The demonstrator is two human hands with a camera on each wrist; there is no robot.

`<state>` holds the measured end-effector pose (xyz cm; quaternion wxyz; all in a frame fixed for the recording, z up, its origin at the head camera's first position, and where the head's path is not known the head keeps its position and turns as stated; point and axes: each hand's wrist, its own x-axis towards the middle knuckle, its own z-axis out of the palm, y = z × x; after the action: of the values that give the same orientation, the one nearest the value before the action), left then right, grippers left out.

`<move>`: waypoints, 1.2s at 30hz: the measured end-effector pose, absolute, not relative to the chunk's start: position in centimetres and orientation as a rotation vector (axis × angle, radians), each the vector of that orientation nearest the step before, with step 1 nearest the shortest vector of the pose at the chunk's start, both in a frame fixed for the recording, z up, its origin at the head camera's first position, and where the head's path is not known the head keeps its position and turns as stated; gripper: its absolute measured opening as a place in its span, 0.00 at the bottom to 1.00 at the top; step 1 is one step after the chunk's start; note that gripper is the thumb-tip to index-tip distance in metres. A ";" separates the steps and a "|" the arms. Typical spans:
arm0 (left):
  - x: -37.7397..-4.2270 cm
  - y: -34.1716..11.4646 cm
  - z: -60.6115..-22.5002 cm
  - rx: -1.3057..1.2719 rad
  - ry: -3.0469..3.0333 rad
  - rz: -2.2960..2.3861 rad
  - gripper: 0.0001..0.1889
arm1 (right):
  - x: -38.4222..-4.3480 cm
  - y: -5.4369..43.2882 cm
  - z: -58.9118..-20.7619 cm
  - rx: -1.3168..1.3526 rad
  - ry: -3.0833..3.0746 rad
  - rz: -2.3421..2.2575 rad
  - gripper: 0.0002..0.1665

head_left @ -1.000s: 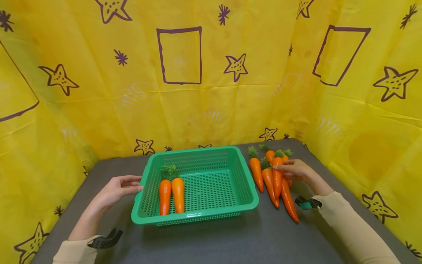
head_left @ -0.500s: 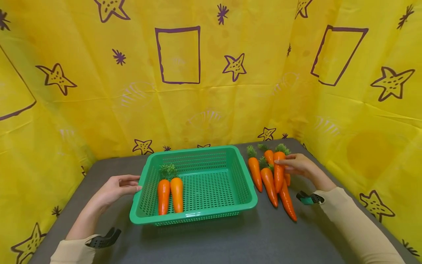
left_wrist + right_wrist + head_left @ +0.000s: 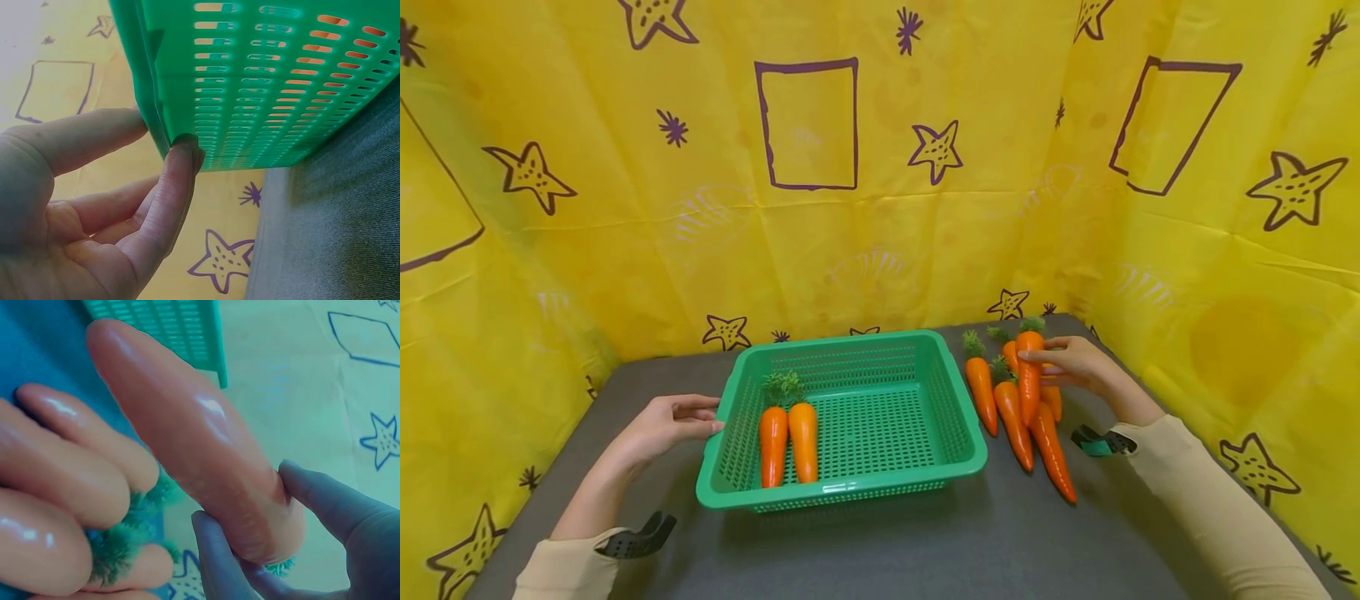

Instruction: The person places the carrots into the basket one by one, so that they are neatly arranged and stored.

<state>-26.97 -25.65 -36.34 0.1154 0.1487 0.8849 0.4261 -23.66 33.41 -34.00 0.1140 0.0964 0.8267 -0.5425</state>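
A green perforated plastic basket (image 3: 880, 481) stands on the dark table, with two orange carrots (image 3: 773, 446) lying side by side at its left. My left hand (image 3: 662, 429) pinches the basket's left rim between thumb and fingers, as the left wrist view (image 3: 150, 125) also shows. At the right, my right hand (image 3: 1078, 367) grips a carrot (image 3: 1030, 375) near its leafy end, thumb on one side and fingers on the other. In the right wrist view that carrot (image 3: 187, 431) hangs above the other carrots, its tip toward the basket.
Several more carrots (image 3: 1012, 425) with green tops lie in a loose pile right of the basket, one (image 3: 981, 392) close beside its wall. Yellow cloth (image 3: 880, 250) with purple stars closes off the back and both sides. The grey table (image 3: 880, 550) extends in front.
My right hand has lifted its carrot up from the pile, first slightly rightward, then back a little to the left. The left hand stays on the basket rim.
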 end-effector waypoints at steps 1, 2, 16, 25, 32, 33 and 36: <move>-27.0 -25.6 -36.3 0.438 2.594 1.247 0.34 | -23.7 33.2 -33.9 0.276 2.429 -1.587 0.56; -27.0 -25.6 -36.3 0.440 2.596 1.245 0.34 | -23.7 33.1 -33.7 0.267 2.437 -1.579 0.56; -27.2 -25.6 -36.0 0.456 2.634 1.175 0.34 | -25.1 30.3 -31.9 0.183 2.463 -1.548 0.56; -27.1 -25.6 -35.8 0.485 2.642 1.162 0.34 | -26.1 28.1 -30.9 0.157 2.474 -1.498 0.56; -27.0 -25.7 -35.8 0.481 2.628 1.174 0.34 | -26.8 26.2 -30.0 0.092 2.466 -1.481 0.52; -27.0 -25.7 -35.8 0.484 2.629 1.174 0.34 | -27.0 25.9 -29.9 0.097 2.469 -1.476 0.52; -27.1 -25.7 -35.9 0.491 2.638 1.174 0.34 | -27.4 25.0 -29.4 0.084 2.470 -1.463 0.51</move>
<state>-27.05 -25.71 -35.89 0.1063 0.1667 0.8956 0.3985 -27.36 25.01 -29.42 0.1345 0.0291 0.8521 -0.5049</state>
